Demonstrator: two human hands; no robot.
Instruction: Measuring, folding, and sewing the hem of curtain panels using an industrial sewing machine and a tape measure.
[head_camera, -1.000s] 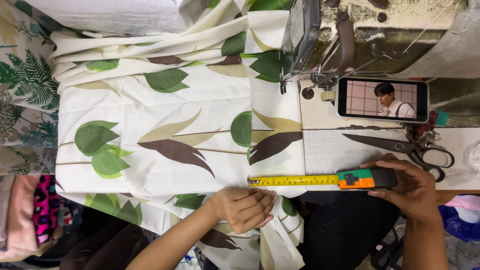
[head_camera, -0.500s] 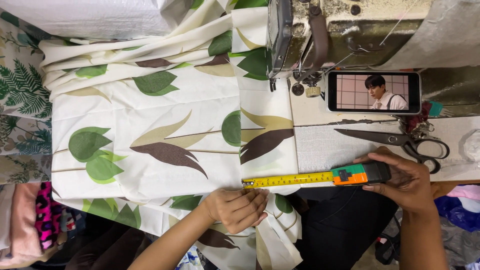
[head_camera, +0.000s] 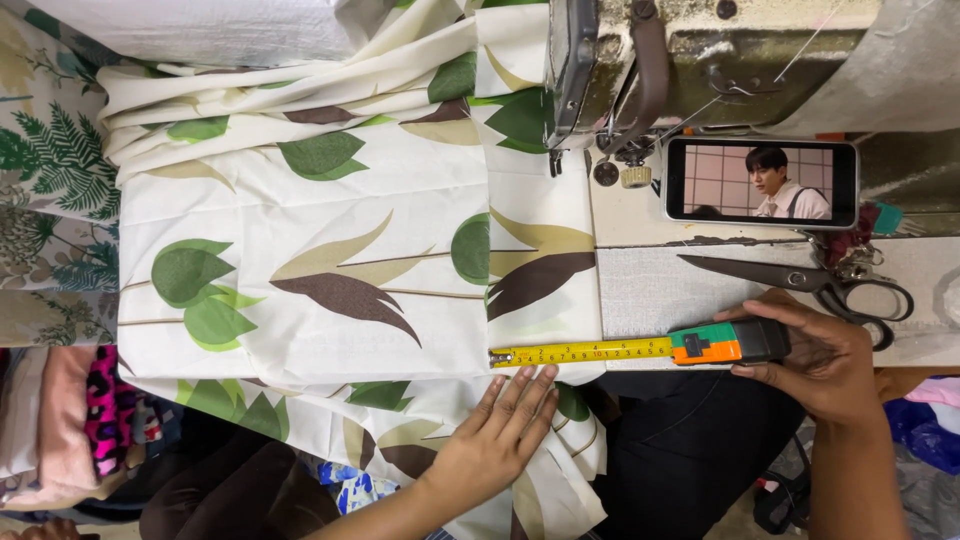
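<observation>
Fingers of my right hand (head_camera: 825, 365) wrap the tape measure case (head_camera: 728, 342), a closed grip, with the yellow blade (head_camera: 580, 352) drawn left along the surface's (head_camera: 650, 290) front edge. My left hand (head_camera: 495, 440) lies open and flat on the leaf-print fabric (head_camera: 330, 270), fingertips just under the blade's tip. Scissors (head_camera: 820, 283) sit just beyond the case, a phone (head_camera: 760, 183) leans behind them, and the sewing machine (head_camera: 680, 60) stands above.

Worn sewing machine (head_camera: 700, 60) at top, pale table (head_camera: 650, 290) beneath; fern-print cloth (head_camera: 50, 180) left, folded clothes pile (head_camera: 60, 420) lower left.
</observation>
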